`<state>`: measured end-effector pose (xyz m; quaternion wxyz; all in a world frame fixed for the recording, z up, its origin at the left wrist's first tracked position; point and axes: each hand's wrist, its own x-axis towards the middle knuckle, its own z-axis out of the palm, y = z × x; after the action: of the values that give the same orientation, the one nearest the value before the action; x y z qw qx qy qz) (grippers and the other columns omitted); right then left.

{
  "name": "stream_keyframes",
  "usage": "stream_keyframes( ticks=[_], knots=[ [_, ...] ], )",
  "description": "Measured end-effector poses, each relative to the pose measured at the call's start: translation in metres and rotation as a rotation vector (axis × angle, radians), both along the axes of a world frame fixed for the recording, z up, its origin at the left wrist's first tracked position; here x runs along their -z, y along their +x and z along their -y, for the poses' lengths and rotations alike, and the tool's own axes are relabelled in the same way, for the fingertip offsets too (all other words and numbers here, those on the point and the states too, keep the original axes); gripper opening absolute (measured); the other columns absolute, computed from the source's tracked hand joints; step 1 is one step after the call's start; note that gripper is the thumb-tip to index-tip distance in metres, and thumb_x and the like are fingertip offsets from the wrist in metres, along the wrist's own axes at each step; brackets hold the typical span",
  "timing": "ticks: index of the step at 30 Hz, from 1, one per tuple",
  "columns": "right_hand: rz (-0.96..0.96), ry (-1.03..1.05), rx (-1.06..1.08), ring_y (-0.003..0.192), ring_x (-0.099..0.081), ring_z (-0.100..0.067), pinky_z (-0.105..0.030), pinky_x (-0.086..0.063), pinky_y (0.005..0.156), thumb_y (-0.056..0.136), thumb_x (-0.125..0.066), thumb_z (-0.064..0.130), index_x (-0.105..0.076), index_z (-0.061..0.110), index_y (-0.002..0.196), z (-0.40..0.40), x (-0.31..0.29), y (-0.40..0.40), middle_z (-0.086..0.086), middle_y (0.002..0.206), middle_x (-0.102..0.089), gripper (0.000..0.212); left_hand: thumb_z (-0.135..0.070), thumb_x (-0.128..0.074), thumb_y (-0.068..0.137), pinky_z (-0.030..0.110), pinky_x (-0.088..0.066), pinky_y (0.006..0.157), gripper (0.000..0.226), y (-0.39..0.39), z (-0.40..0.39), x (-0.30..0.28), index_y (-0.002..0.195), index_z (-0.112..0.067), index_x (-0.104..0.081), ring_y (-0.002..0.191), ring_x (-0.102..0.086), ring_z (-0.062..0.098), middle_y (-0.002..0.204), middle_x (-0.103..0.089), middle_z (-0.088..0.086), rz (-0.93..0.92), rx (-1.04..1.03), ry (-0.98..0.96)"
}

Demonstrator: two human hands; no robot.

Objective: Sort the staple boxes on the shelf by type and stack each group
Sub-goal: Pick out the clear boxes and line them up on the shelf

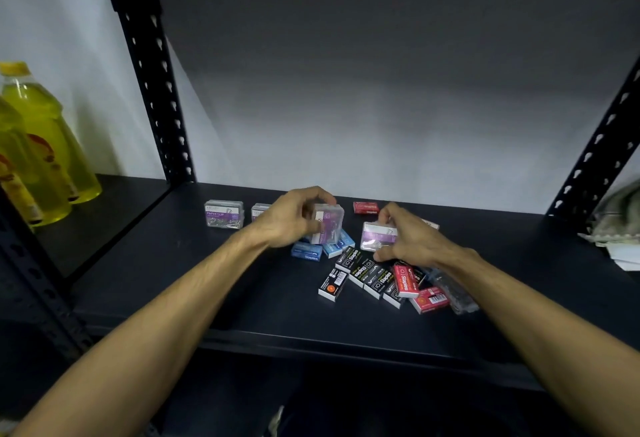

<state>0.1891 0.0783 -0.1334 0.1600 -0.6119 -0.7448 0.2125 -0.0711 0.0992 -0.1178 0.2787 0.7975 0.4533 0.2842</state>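
My left hand (289,220) grips a clear purple paper-clip box (329,223), tilted on end above the blue staple boxes (306,251). My right hand (410,239) holds a second clear purple box (375,235) just right of it. Two more clear purple boxes sit at the back left, one (224,213) in full view and one (259,209) partly behind my left hand. Black staple boxes (362,268) and red staple boxes (405,280) lie jumbled in front of my right hand. A lone red box (366,207) rests at the back.
The dark shelf board (173,263) carries everything, with black perforated uprights at left (152,80) and right (602,138). Yellow bottles (38,145) stand on the neighbouring shelf to the left. Crumpled packaging (620,218) lies at the far right.
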Motion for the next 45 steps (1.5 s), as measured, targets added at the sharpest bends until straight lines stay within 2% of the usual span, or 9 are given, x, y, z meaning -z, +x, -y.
stream_keyframes(
  ticks=[3, 6, 11, 17, 27, 35, 38, 43, 45],
  knots=[
    [-0.02, -0.029, 0.003, 0.08, -0.067, -0.017, -0.026, -0.053, 0.058, 0.073, -0.086, 0.022, -0.04, 0.024, 0.103, 0.0, 0.002, 0.0, -0.001, 0.104, -0.06, 0.055, -0.008, -0.068, 0.087, 0.023, -0.05, 0.073, 0.049, 0.005, 0.006, 0.005, 0.132, -0.027, -0.057, 0.085, -0.056, 0.003, 0.107, -0.062, -0.008, -0.087, -0.003, 0.052],
    [-0.043, -0.046, 0.002, 0.08, -0.068, -0.019, -0.028, -0.055, 0.059, 0.074, -0.085, 0.02, -0.039, 0.025, 0.102, 0.001, 0.002, 0.0, -0.002, 0.102, -0.062, 0.055, -0.011, -0.072, 0.084, 0.031, -0.051, 0.09, 0.061, 0.008, 0.006, 0.014, 0.138, -0.031, -0.05, 0.107, -0.058, 0.014, 0.129, -0.058, -0.003, -0.116, -0.021, 0.102],
    [-0.056, -0.055, -0.01, 0.08, -0.068, -0.019, -0.026, -0.053, 0.057, 0.076, -0.084, 0.017, -0.039, 0.024, 0.102, 0.003, 0.0, 0.0, -0.003, 0.103, -0.064, 0.052, -0.008, -0.075, 0.08, 0.021, -0.052, 0.07, 0.051, 0.012, 0.005, 0.005, 0.121, -0.021, -0.047, 0.087, -0.062, 0.011, 0.105, -0.062, -0.004, -0.089, -0.021, 0.08],
    [-0.075, -0.038, -0.02, 0.087, -0.069, -0.017, -0.038, -0.062, 0.07, 0.081, -0.078, 0.014, -0.042, 0.032, 0.095, 0.0, 0.0, 0.007, 0.001, 0.106, -0.067, 0.043, -0.01, -0.072, 0.083, 0.035, -0.056, 0.088, 0.037, 0.015, -0.002, 0.0, 0.117, -0.023, -0.065, 0.097, -0.067, 0.012, 0.108, -0.071, -0.004, -0.261, 0.052, 0.059],
    [-0.103, 0.011, -0.03, 0.086, -0.064, -0.01, -0.018, -0.046, 0.063, 0.089, -0.069, 0.007, -0.048, 0.024, 0.102, 0.008, -0.018, -0.004, 0.007, 0.101, -0.064, 0.03, 0.0, -0.07, 0.084, 0.018, -0.051, 0.079, 0.042, -0.005, 0.003, -0.008, 0.119, -0.022, -0.065, 0.097, -0.066, 0.008, 0.109, -0.07, -0.007, -0.209, 0.043, -0.013],
    [-0.142, 0.051, -0.123, 0.092, -0.066, -0.016, -0.036, -0.056, 0.08, 0.085, -0.072, 0.007, -0.048, 0.028, 0.1, 0.008, -0.036, -0.062, 0.005, 0.099, -0.065, 0.035, 0.002, -0.072, 0.08, 0.01, -0.045, 0.066, 0.04, -0.066, 0.01, -0.032, 0.114, -0.019, -0.066, 0.085, -0.063, 0.007, 0.1, -0.069, -0.005, -0.224, -0.033, -0.059],
    [-0.117, 0.05, -0.157, 0.088, -0.068, -0.018, -0.041, -0.06, 0.077, 0.085, -0.071, 0.007, -0.048, 0.027, 0.104, 0.009, -0.037, -0.086, 0.003, 0.099, -0.064, 0.036, 0.005, -0.072, 0.078, 0.01, -0.048, 0.066, 0.04, -0.095, 0.012, -0.035, 0.11, -0.018, -0.067, 0.083, -0.064, 0.008, 0.097, -0.07, -0.004, -0.213, -0.064, -0.085],
    [-0.067, 0.068, -0.21, 0.086, -0.066, -0.015, -0.037, -0.059, 0.071, 0.085, -0.072, 0.012, -0.048, 0.027, 0.109, 0.011, -0.035, -0.124, 0.006, 0.099, -0.062, 0.037, 0.007, -0.073, 0.077, 0.022, -0.054, 0.078, 0.036, -0.135, 0.013, -0.028, 0.103, -0.019, -0.069, 0.09, -0.067, 0.014, 0.099, -0.072, -0.001, -0.223, -0.108, -0.147],
    [-0.049, 0.074, -0.219, 0.085, -0.064, -0.01, -0.032, -0.056, 0.072, 0.084, -0.073, 0.014, -0.05, 0.027, 0.109, 0.01, -0.032, -0.137, 0.009, 0.098, -0.061, 0.037, 0.007, -0.073, 0.077, 0.018, -0.051, 0.073, 0.036, -0.145, 0.012, -0.025, 0.102, -0.018, -0.069, 0.087, -0.066, 0.009, 0.096, -0.071, -0.005, -0.222, -0.116, -0.163]
  ],
)
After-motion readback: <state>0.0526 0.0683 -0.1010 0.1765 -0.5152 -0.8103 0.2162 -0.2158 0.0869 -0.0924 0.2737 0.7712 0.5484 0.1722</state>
